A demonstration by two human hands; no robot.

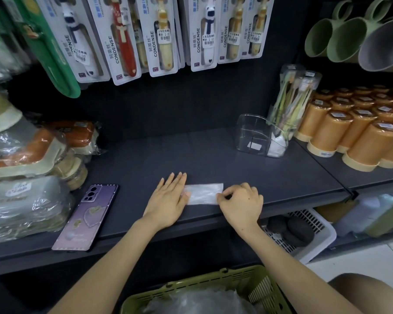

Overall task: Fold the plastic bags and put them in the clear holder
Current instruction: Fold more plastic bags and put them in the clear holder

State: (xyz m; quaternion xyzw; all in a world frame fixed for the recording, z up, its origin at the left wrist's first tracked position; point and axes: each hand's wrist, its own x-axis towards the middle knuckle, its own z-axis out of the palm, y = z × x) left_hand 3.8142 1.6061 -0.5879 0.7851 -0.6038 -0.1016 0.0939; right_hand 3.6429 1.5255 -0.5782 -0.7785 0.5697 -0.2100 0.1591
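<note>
On shelf [213,159], near front edge: folded plastic bag [204,193], left end under left hand [168,200], right end pinched by right hand [240,202]. Left of hands: phone [87,216]. Behind, to the right: clear holder [256,134], left of cups [360,137]. Below the shelf front: basket [213,282].

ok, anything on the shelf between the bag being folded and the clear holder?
Nothing: in the head view only bare dark shelf lies between the plastic bag and the clear holder.
</note>
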